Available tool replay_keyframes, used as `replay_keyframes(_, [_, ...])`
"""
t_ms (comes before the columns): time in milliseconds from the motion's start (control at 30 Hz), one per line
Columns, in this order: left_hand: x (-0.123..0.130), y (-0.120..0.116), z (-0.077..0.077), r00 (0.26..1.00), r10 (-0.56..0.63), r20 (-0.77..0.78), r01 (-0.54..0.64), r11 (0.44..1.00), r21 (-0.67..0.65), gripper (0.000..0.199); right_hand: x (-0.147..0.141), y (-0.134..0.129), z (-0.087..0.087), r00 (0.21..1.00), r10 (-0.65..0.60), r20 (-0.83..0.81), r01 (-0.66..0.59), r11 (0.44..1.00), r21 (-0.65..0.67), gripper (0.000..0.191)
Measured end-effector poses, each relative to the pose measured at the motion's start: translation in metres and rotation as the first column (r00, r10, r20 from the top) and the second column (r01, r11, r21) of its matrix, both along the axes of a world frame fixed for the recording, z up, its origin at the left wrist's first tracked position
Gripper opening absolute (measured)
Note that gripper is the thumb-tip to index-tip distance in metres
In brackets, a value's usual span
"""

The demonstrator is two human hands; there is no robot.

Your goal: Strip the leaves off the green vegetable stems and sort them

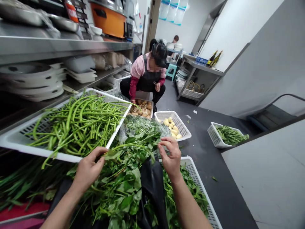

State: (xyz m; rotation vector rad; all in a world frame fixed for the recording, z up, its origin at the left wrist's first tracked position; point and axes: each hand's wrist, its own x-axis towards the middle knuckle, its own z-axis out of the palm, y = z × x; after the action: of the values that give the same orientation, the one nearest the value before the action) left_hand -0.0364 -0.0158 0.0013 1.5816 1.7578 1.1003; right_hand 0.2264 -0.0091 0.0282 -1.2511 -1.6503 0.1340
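Observation:
My left hand (91, 168) is closed, thumb against fingers, on a leafy green stem (130, 147) that stretches toward the right. Near the stem's far end, my right hand (171, 156) has its thumb and fingers bent together in a pinch; what lies between them is too small to tell. Under both hands spreads a large heap of leafy greens (124, 187), partly in a clear plastic bag (145, 124). Left of it, a white basket (91, 92) holds long green stalks (78, 121). Another white basket (202, 187) with greens stands below my right hand.
A person (147, 70) squats ahead over a box of brown potatoes (143, 106). Peeled potatoes lie in a white basket (184, 127). A basket of green vegetables (230, 135) sits on the floor at right. A metal shelf (71, 47) with dishes and an orange pot (108, 20) runs along the left.

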Motion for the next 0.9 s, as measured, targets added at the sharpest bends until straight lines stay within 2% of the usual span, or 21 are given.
replay_keyframes(100, [0.000, -0.014, 0.004, 0.999, 0.004, 0.036, -0.004, 1.000, -0.002, 0.022, -0.011, -0.007, 0.013, 0.951, 0.108, 0.289, -0.108, 0.994, -0.016, 0.017])
replay_keyframes(200, [0.000, -0.023, 0.008, 0.999, -0.023, 0.039, 0.023, 1.000, 0.001, 0.023, -0.023, -0.009, 0.013, 0.864, 0.150, 0.480, -0.150, 0.988, -0.038, 0.014])
replay_keyframes(333, [-0.002, -0.031, 0.013, 0.998, -0.061, 0.019, 0.062, 0.998, -0.019, 0.026, -0.035, -0.011, 0.011, 0.795, 0.119, 0.595, -0.138, 0.990, -0.013, 0.019])
replay_keyframes(500, [-0.005, -0.039, 0.022, 0.998, -0.060, 0.034, 0.061, 0.998, -0.005, 0.035, -0.033, -0.011, 0.008, 0.728, 0.159, 0.666, -0.166, 0.985, -0.054, 0.018])
replay_keyframes(600, [-0.005, -0.044, 0.031, 0.998, -0.059, -0.022, 0.059, 0.998, 0.004, 0.031, -0.030, -0.011, 0.003, 0.738, 0.193, 0.647, -0.160, 0.981, -0.110, 0.016])
replay_keyframes(700, [-0.002, -0.049, 0.040, 0.996, -0.082, -0.042, 0.082, 0.997, -0.001, 0.031, -0.029, -0.015, -0.001, 0.744, 0.231, 0.627, -0.206, 0.972, -0.114, 0.021])
replay_keyframes(767, [0.001, -0.050, 0.044, 0.996, -0.082, -0.032, 0.082, 0.997, -0.012, 0.032, -0.031, -0.018, -0.003, 0.785, 0.278, 0.554, -0.255, 0.959, -0.121, 0.024])
replay_keyframes(833, [0.005, -0.049, 0.044, 0.995, -0.102, -0.001, 0.102, 0.994, -0.037, 0.034, -0.032, -0.017, -0.003, 0.872, 0.369, 0.322, -0.330, 0.928, -0.172, 0.027])
replay_keyframes(867, [0.006, -0.048, 0.043, 0.994, -0.111, 0.015, 0.112, 0.993, -0.046, 0.034, -0.031, -0.015, -0.003, 0.912, 0.394, 0.116, -0.368, 0.908, -0.199, 0.028])
replay_keyframes(900, [0.007, -0.046, 0.040, 0.993, -0.113, 0.027, 0.114, 0.992, -0.050, 0.035, -0.029, -0.011, -0.001, 0.917, 0.382, -0.115, -0.399, 0.891, -0.217, 0.030])
